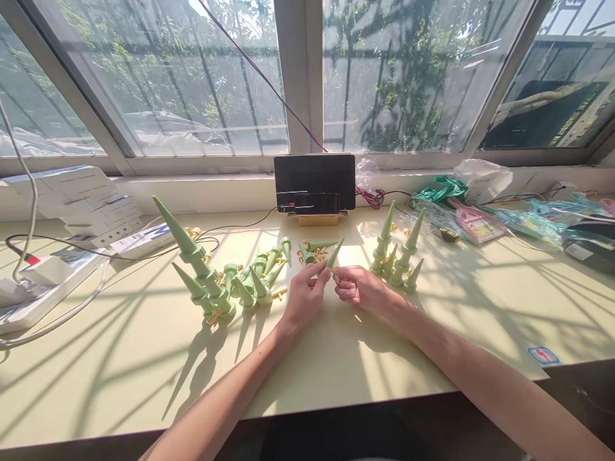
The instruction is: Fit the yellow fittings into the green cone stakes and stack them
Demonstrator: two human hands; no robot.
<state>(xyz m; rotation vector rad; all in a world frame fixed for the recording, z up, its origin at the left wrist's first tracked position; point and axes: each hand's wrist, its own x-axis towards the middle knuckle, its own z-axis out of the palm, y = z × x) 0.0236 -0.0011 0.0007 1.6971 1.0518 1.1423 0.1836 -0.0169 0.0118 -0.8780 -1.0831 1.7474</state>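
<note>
My left hand (pixel 307 292) is closed around a green plant watering spike (pixel 335 252), its tip pointing up and slightly right. Against that spike's side my right hand (pixel 356 286) pinches a small yellow valve (pixel 335 271), partly hidden by the fingers. Just beyond my hands lies a small pile of yellow valves (pixel 319 254) with a few green spikes (pixel 321 244). To the left, green spikes stand in tall stacks (pixel 204 276), beside a cluster of loose ones (pixel 259 272). More stacked spikes (pixel 403 253) stand right of my right hand.
A black tablet (pixel 314 176) leans on a cardboard stand at the window, with a phone (pixel 316 203) before it. White boxes (pixel 91 198), a power strip (pixel 48 298) and cables occupy the left. Plastic-bagged items (pixel 475 219) lie at the back right.
</note>
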